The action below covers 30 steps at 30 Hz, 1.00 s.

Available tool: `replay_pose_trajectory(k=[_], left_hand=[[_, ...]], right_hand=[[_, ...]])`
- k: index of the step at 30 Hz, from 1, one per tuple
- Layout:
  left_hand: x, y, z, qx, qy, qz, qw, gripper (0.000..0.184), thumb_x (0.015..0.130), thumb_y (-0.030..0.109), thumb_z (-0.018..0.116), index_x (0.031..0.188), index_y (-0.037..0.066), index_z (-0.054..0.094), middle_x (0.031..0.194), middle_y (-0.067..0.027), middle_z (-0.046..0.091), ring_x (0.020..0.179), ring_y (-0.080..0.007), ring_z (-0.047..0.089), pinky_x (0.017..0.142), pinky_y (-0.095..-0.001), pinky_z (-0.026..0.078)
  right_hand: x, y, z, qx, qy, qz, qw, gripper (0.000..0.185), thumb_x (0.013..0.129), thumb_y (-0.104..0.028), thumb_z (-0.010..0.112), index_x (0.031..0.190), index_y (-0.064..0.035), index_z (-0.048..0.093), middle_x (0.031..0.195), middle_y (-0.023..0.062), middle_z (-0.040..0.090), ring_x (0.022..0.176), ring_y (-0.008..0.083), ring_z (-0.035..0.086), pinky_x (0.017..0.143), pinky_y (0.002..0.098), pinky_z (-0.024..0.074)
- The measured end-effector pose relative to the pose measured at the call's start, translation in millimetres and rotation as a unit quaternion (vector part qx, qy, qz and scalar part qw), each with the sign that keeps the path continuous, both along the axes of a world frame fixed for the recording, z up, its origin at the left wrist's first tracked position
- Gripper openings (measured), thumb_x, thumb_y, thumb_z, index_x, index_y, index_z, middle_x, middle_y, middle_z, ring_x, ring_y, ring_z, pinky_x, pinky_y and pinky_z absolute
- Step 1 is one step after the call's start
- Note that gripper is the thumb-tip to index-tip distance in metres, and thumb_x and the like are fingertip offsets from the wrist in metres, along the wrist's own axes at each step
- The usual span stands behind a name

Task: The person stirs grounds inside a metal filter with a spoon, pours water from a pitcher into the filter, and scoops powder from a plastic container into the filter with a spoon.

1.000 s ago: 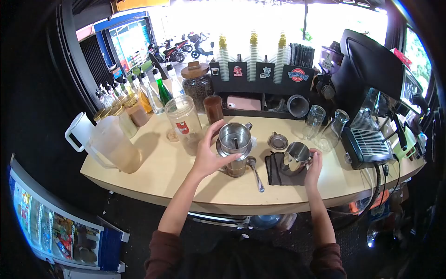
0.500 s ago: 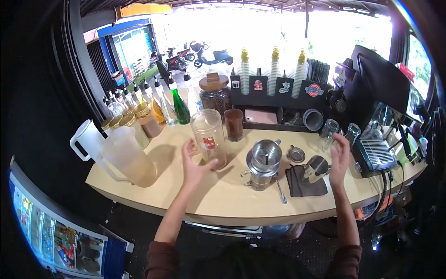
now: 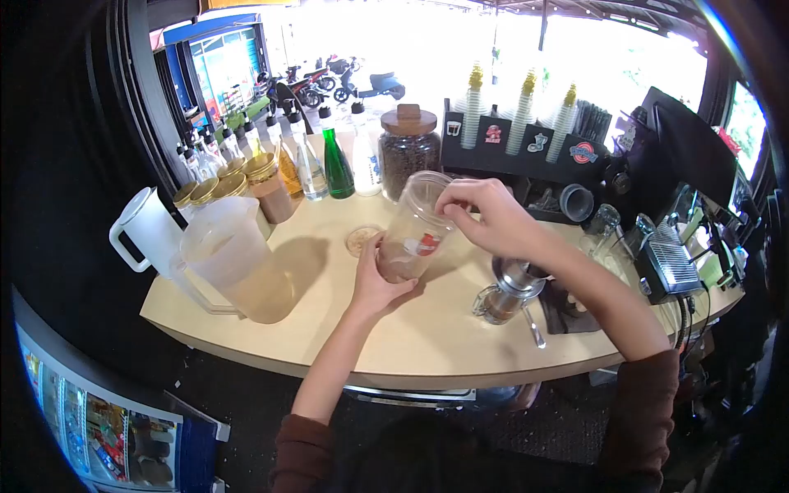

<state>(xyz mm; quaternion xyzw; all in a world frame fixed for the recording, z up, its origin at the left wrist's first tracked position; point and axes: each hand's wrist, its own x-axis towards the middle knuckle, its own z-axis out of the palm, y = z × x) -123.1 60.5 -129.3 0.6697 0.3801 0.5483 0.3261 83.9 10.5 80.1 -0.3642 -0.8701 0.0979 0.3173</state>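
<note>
A clear jar (image 3: 404, 234) with a red label tilts to the right above the counter. My left hand (image 3: 380, 275) is wrapped around its lower left side. At the jar's top edge, my right hand (image 3: 486, 212) has its fingers pressed together; what they pinch there is hidden. Below my right forearm stands a metal drip coffee filter (image 3: 521, 281) on a glass mug (image 3: 496, 307). A spoon (image 3: 535, 327) lies beside them, and a dark cloth (image 3: 567, 316) is partly covered by my arm. Left of the jar, a round coaster (image 3: 362, 240) lies flat.
Two pitchers, a frosted one (image 3: 238, 263) and a white one (image 3: 150, 226), stand at the left. Several syrup bottles (image 3: 337, 168) and a coffee bean jar (image 3: 408, 156) line the back. A black cup organizer (image 3: 509, 160) and an espresso machine (image 3: 670, 263) are at the right.
My left hand has closed around the clear jar, now lifted and tilted. My right hand has swung left from near the steel pitcher to the jar's rim. The view has shifted.
</note>
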Motion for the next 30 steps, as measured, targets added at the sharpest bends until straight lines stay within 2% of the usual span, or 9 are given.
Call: replay_pose_trajectory(k=[3, 6, 9, 11, 14, 18, 20, 24, 30], left_hand=[[-3, 2, 4, 0.02, 0.012, -0.025, 0.999, 0.092, 0.051, 0.012, 0.086, 0.13, 0.002, 0.04, 0.124, -0.0143, 0.048, 0.117, -0.0272, 0.049, 0.101, -0.0375, 0.042], [-6, -9, 25, 0.028, 0.039, -0.039, 0.998, 0.092, 0.05, 0.011, 0.085, 0.13, 0.003, 0.04, 0.124, -0.0138, 0.047, 0.117, -0.028, 0.048, 0.101, -0.038, 0.041], [-7, -11, 29, 0.02, 0.056, -0.047, 0.997, 0.094, 0.05, 0.011, 0.085, 0.131, 0.003, 0.039, 0.125, -0.0138, 0.046, 0.119, -0.028, 0.047, 0.102, -0.0384, 0.04], [-9, -10, 27, 0.022, 0.064, -0.048, 0.997, 0.097, 0.05, 0.012, 0.086, 0.133, 0.003, 0.038, 0.126, -0.0139, 0.046, 0.121, -0.0278, 0.046, 0.102, -0.0387, 0.039], [-11, -6, 25, 0.041, 0.089, -0.039, 0.994, 0.096, 0.05, 0.013, 0.086, 0.133, 0.003, 0.038, 0.126, -0.0148, 0.045, 0.121, -0.0287, 0.046, 0.103, -0.0385, 0.039], [-8, -7, 26, 0.048, 0.079, -0.049, 0.995, 0.092, 0.051, 0.013, 0.084, 0.131, 0.002, 0.039, 0.124, -0.0166, 0.045, 0.119, -0.0309, 0.047, 0.102, -0.0392, 0.04], [-9, -7, 27, 0.055, 0.074, -0.042, 0.995, 0.089, 0.051, 0.013, 0.082, 0.129, 0.002, 0.04, 0.122, -0.0172, 0.046, 0.117, -0.0325, 0.047, 0.101, -0.0396, 0.04], [-8, -7, 29, 0.069, 0.083, -0.043, 0.993, 0.087, 0.052, 0.013, 0.081, 0.128, 0.002, 0.04, 0.12, -0.0167, 0.046, 0.115, -0.0326, 0.047, 0.101, -0.0394, 0.04], [-7, -7, 28, 0.075, 0.094, -0.049, 0.991, 0.087, 0.052, 0.014, 0.081, 0.128, 0.002, 0.04, 0.12, -0.0169, 0.046, 0.115, -0.033, 0.047, 0.101, -0.0399, 0.04]], right_hand=[[-8, 31, -3, -0.117, -0.03, 0.003, 0.993, 0.016, 0.08, -0.009, 0.056, 0.077, 0.0041, 0.065, 0.067, 0.0096, 0.064, 0.061, 0.0158, 0.059, 0.06, 0.0297, 0.0477], [-15, 60, -6, -0.265, -0.288, -0.004, 0.92, 0.019, 0.081, -0.015, 0.056, 0.078, 0.0002, 0.067, 0.071, 0.0091, 0.066, 0.062, 0.016, 0.059, 0.058, 0.031, 0.0464], [-15, 77, -40, -0.226, -0.248, 0.066, 0.94, 0.019, 0.079, -0.017, 0.058, 0.079, 0.0003, 0.066, 0.07, 0.0092, 0.065, 0.063, 0.0184, 0.059, 0.059, 0.0335, 0.0463], [-17, 107, -65, -0.167, -0.33, 0.208, 0.905, 0.02, 0.075, -0.018, 0.062, 0.085, -0.0018, 0.067, 0.076, 0.0104, 0.066, 0.069, 0.0204, 0.06, 0.064, 0.0353, 0.0473], [-44, 89, -61, -0.202, -0.457, 0.119, 0.858, 0.022, 0.074, -0.017, 0.061, 0.09, -0.0034, 0.069, 0.079, 0.0133, 0.066, 0.071, 0.0263, 0.062, 0.064, 0.039, 0.0481], [-50, 80, -56, -0.147, -0.461, 0.105, 0.869, 0.021, 0.074, -0.014, 0.06, 0.089, -0.0017, 0.068, 0.075, 0.0143, 0.065, 0.068, 0.0272, 0.062, 0.064, 0.04, 0.0486], [-51, 73, -42, -0.187, -0.477, 0.025, 0.858, 0.021, 0.073, -0.012, 0.06, 0.089, -0.0012, 0.068, 0.075, 0.0149, 0.064, 0.068, 0.026, 0.063, 0.065, 0.0395, 0.0492], [-32, 82, -60, -0.099, -0.457, 0.127, 0.875, 0.019, 0.073, -0.011, 0.06, 0.087, -0.0004, 0.067, 0.074, 0.0144, 0.064, 0.068, 0.0262, 0.063, 0.062, 0.0389, 0.0486], [-34, 76, -65, -0.184, -0.41, 0.042, 0.892, 0.02, 0.077, -0.009, 0.058, 0.095, -0.0003, 0.063, 0.071, 0.0125, 0.062, 0.061, 0.0234, 0.06, 0.055, 0.038, 0.0474]])
